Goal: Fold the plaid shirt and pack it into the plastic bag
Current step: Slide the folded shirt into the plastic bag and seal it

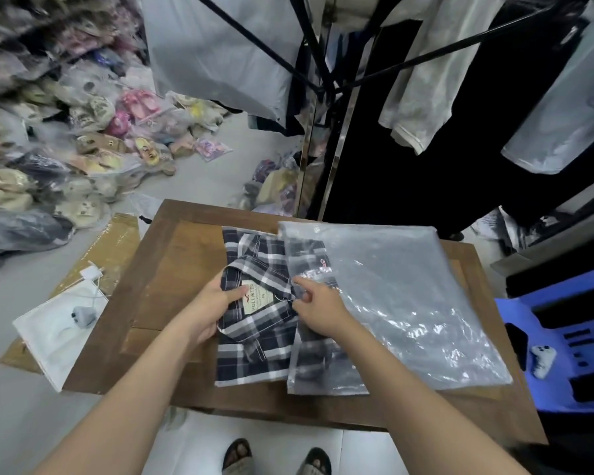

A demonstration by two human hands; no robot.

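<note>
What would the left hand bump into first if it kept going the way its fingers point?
The left hand points right, across the plaid shirt. It would probably meet the right hand at the plastic bag opening first.

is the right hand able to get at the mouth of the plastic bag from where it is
Probably yes. The right hand already rests at the open edge of the plastic bag, beside the half-inserted plaid shirt, and nothing lies between them.
</note>
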